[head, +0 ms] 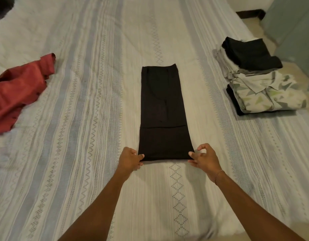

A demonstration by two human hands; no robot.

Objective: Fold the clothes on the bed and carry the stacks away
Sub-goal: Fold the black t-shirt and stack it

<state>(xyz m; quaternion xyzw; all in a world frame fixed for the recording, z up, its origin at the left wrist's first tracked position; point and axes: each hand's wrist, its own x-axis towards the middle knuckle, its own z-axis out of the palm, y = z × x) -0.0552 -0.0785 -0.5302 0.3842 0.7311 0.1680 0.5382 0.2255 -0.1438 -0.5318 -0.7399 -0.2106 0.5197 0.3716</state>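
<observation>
Your left hand (131,158) and right hand (201,158) each pinch a near corner of the black garment (163,112), lying mid-bed (91,119); judged soft, light, limp: hold both corners, lift evenly

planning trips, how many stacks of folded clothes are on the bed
2, both at the bed's right edge: a far stack topped by a black garment, a near stack topped by a leaf-print shirt. Lower layers partly hidden.
</observation>
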